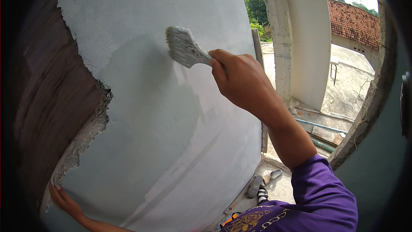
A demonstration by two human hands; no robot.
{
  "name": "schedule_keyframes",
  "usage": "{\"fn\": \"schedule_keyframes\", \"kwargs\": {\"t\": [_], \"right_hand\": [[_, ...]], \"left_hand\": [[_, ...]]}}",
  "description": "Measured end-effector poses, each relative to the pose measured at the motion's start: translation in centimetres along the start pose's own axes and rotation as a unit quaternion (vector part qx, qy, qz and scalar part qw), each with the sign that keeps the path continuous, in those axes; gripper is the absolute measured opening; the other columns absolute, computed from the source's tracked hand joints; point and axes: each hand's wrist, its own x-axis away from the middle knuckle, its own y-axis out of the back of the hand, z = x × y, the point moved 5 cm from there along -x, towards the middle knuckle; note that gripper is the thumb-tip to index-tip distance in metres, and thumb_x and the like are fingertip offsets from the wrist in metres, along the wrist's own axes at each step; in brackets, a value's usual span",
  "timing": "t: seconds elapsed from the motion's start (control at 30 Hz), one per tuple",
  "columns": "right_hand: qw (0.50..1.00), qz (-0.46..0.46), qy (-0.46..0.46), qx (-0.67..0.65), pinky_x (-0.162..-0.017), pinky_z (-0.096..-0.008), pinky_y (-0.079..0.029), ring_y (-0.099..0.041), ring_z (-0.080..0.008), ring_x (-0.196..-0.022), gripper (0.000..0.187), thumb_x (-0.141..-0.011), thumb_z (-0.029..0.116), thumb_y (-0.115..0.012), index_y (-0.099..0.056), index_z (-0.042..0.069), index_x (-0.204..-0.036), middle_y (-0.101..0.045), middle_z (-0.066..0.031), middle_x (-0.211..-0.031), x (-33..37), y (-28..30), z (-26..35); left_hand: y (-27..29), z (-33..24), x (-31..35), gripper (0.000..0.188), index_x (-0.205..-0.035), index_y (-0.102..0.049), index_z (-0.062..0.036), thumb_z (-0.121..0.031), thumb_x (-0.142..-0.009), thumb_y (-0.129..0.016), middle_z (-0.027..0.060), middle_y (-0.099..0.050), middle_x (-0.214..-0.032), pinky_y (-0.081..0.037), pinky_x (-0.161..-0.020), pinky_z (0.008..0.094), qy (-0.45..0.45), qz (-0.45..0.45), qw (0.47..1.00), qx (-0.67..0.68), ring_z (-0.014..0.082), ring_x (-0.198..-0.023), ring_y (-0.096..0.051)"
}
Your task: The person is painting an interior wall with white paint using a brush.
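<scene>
- Purple sleeve [324,193] is set nearest the camera, and from it the right forearm [283,124] is stretched up and across toward the wall [171,0], presumably because height is needed there.
- A brush [182,50] is held in the right hand [241,76], in front of the upper middle of the wall; its handle is clasped by curled fingers, close to the head, a grip likely chosen for control.
- The bristles [171,41] are pointed left and are coated in grey-white; whether the wall is touched by them cannot be told.
- A darker, damp-looking patch [146,124] is spread below and beside the brush, bordered by paler wall on the right.
- The left hand [68,202] is placed low, at the ragged edge [92,122] of the pale coat; its fingers are extended rather than clenched, perhaps for steadying the body. Whether the edge is pinched cannot be told.
- Beyond that edge, a dark brown surface [47,81] is exposed.
- To the right, a tiled roof [354,21] and trees [255,6] are seen through openings beside a pillar [277,38], by which daylight is let in.
- A grey shoe [255,186] is seen on the floor [281,191] near the wall's foot.
</scene>
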Motion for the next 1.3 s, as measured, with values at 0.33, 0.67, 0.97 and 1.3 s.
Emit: {"fn": "schedule_keyframes", "kwargs": {"t": [0.33, 0.67, 0.97, 1.3], "right_hand": [[0.999, -0.025, -0.009, -0.018, -0.061, -0.0485, -0.048, -0.06, -0.0408, -0.061, 0.02, -0.092, 0.015, -0.051, -0.062, -0.002, -0.096, -0.06, -0.0213, -0.063, -0.9, -1.2, 0.0], [0.996, -0.067, 0.011, -0.055, -0.062, -0.0487, -0.047, -0.06, -0.0408, -0.06, 0.021, -0.092, 0.014, -0.051, -0.064, -0.002, -0.098, -0.06, -0.0216, -0.063, -1.5, -0.1, 0.1], [1.0, 0.011, -0.014, -0.022, -0.063, -0.0491, -0.047, -0.06, -0.0409, -0.063, 0.022, -0.092, 0.015, -0.05, -0.065, 0.0, -0.096, -0.06, -0.0221, -0.064, 0.2, -0.4, -0.2], [0.995, -0.083, 0.018, -0.043, -0.061, -0.0489, -0.048, -0.06, -0.0411, -0.061, 0.022, -0.091, 0.015, -0.051, -0.065, 0.0, -0.096, -0.06, -0.0223, -0.064, -2.2, -0.6, 0.9]], "left_hand": [[0.1, -0.3, -0.1, 0.047, -0.135, -0.047, 0.0025, -0.031, -0.103, -0.038, 0.0215, -0.048, -0.137, -0.031, -0.105, 0.0456, 0.007, -0.012, 1.0, 0.012, 0.0388, -0.124, -0.044], [-0.3, 0.1, -0.2, 0.048, -0.134, -0.047, 0.0032, -0.032, -0.103, -0.038, 0.0223, -0.048, -0.137, -0.032, -0.104, 0.0452, 0.009, -0.009, 1.0, 0.009, 0.039, -0.124, -0.044], [0.0, -0.1, 0.0, 0.047, -0.135, -0.047, 0.0035, -0.031, -0.103, -0.039, 0.0224, -0.048, -0.137, -0.032, -0.104, 0.0455, -0.004, -0.001, 1.0, 0.003, 0.0391, -0.124, -0.043], [0.1, -0.3, -0.3, 0.046, -0.136, -0.046, 0.0021, -0.03, -0.103, -0.04, 0.0211, -0.048, -0.138, -0.031, -0.105, 0.0452, 0.022, 0.013, 0.999, 0.023, 0.0379, -0.126, -0.042]]}}
